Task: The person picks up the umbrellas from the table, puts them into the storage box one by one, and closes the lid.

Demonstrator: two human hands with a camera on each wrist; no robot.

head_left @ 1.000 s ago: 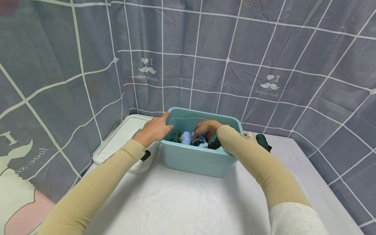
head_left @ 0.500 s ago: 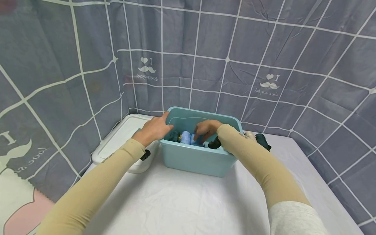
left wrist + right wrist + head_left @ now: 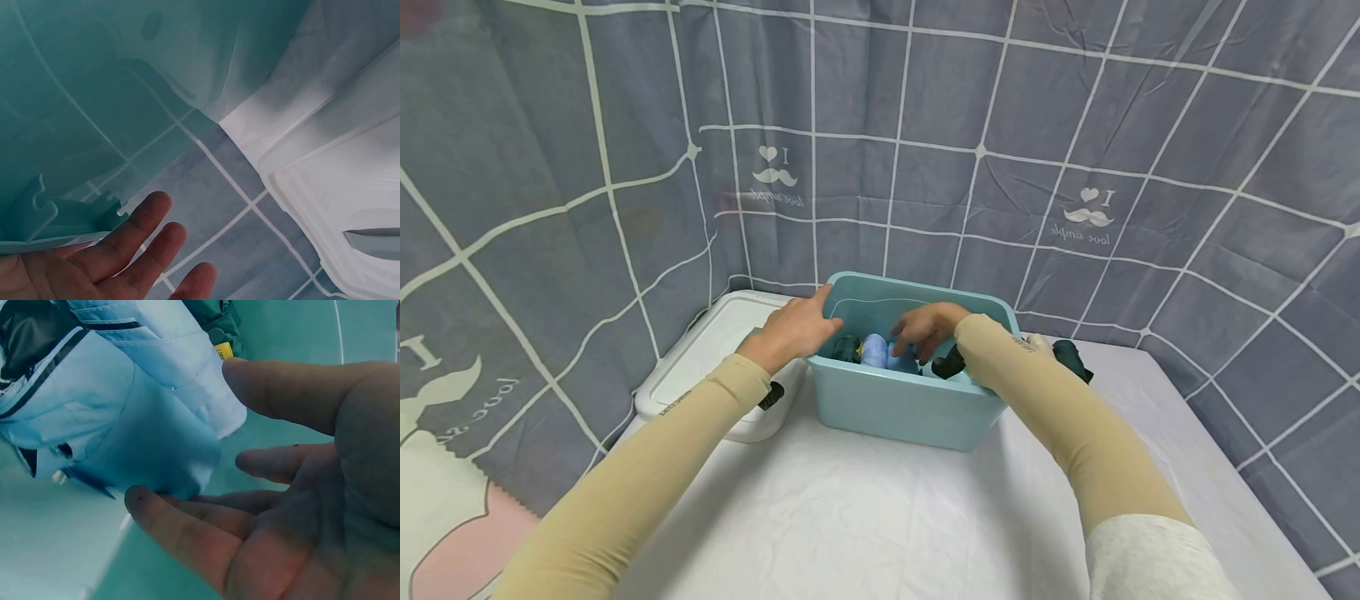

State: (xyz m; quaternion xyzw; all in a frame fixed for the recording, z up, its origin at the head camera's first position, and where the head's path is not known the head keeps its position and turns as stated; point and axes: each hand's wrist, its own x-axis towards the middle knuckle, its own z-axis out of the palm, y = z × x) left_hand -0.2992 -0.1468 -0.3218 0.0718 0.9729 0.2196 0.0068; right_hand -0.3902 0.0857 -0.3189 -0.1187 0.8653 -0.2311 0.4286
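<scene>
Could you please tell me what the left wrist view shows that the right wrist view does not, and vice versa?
Only the left wrist view shows the white box with its grey handle, and the left hand close up at the rim.

Only the right wrist view shows the right hand beside light-blue fabric bundles, plus a dark green bundle near a yellow label.

Both show part of the teal bin.

Left hand point(image 3: 103, 270) at teal bin point(image 3: 187, 37); white box point(image 3: 331, 194) near.
</scene>
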